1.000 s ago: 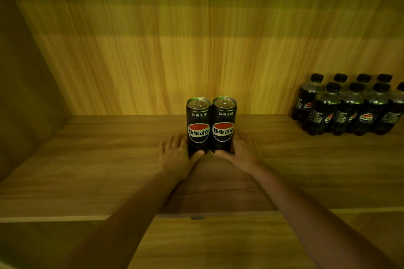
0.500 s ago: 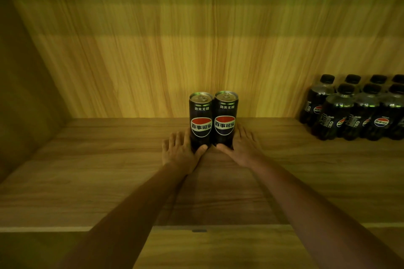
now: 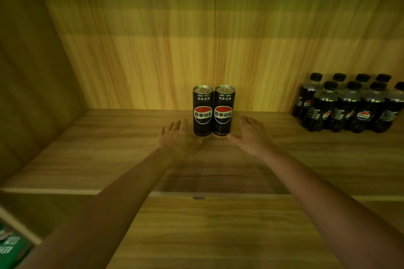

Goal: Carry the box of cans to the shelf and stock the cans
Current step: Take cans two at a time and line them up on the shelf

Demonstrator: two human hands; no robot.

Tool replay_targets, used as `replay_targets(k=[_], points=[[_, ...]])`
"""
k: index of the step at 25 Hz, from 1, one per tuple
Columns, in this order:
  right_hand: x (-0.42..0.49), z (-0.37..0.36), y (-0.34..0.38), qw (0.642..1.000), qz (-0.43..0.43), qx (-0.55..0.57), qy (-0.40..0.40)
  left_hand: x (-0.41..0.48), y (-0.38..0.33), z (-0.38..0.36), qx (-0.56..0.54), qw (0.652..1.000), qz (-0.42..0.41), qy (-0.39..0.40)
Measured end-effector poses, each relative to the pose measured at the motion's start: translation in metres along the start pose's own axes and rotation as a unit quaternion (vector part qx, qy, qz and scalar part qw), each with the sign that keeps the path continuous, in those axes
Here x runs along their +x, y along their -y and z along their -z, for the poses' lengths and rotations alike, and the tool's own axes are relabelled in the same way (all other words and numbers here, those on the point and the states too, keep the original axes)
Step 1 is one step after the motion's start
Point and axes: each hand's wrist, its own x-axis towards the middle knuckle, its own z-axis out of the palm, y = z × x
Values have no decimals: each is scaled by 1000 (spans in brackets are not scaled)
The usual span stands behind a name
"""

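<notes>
Two slim black cans, the left can (image 3: 202, 111) and the right can (image 3: 223, 110), stand upright and touching each other near the back of the wooden shelf (image 3: 109, 148). My left hand (image 3: 177, 137) lies flat just left of the left can, fingers spread, holding nothing. My right hand (image 3: 251, 135) is flat on the shelf just right of the right can, a small gap from it, also empty. The box of cans is not visible.
A cluster of dark cola bottles (image 3: 349, 105) stands at the shelf's back right. The shelf's left side wall (image 3: 32, 94) and back panel (image 3: 196, 50) close it in. A green package (image 3: 11, 247) shows at the lower left, below the shelf.
Both hands have let go of the cans and drawn slightly outward and back. The cans stand a little farther back on the shelf.
</notes>
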Motion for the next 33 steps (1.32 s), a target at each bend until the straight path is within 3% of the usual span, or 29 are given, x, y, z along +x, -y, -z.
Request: replay_targets(k=[5,11,19,26,33], points=[[-48,42,42,997,72,-3,2,-55,-2,39,33,998,-36,-26],[-116,63,90,996,77,-7,33,-134,17,64,50,998,-31,-3],[-213,38,160,995,72,-43,53,-237,71,67,56,997,-56,-7],[-253,-4,183,994,77,-56,53,-279,103,40,58,997,-59,-6],[-276,-108,166,991,78,-49,92,-306,130,-67,8,994,-81,-70]])
